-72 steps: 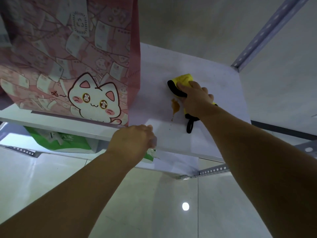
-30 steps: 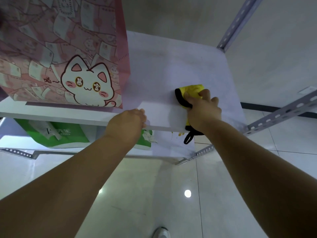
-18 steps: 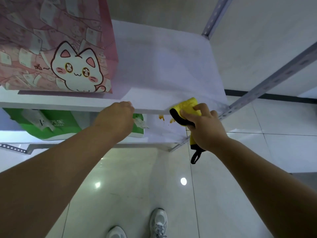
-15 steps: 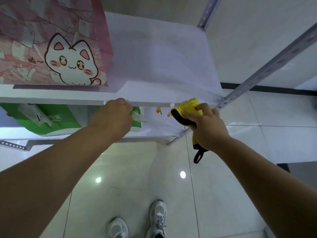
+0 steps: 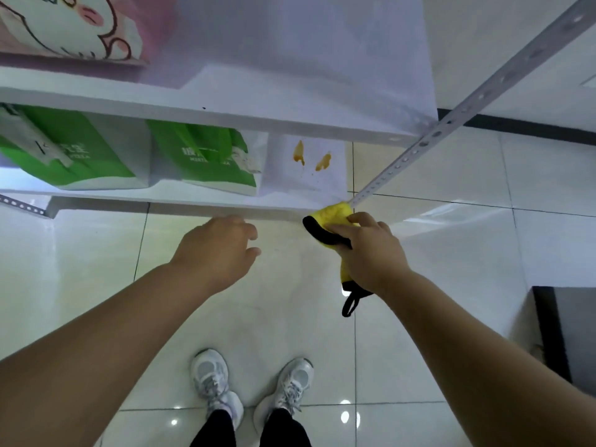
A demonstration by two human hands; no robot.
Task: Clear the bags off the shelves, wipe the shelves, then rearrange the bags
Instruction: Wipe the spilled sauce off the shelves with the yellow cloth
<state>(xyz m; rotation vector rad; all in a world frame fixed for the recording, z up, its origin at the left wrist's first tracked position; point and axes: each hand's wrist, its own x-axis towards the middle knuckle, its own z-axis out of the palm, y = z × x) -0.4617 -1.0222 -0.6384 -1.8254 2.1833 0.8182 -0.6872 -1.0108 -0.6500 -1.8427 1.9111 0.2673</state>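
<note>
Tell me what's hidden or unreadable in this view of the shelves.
Pink bag: head view, cut off by the top and left edges.
Green bags: tops hidden behind the upper shelf; print too blurred to read.
Yellow cloth: mostly covered by the right hand.

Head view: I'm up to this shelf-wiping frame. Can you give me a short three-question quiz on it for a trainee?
1. True or false: the right hand grips the yellow cloth.
2. Multiple choice: the orange stains lie on A) the upper shelf, B) the lower shelf, C) the floor.
3. Fill in: the two bags standing on the lower shelf are coloured ____.

Key: 1 true; 2 B; 3 green.
</note>
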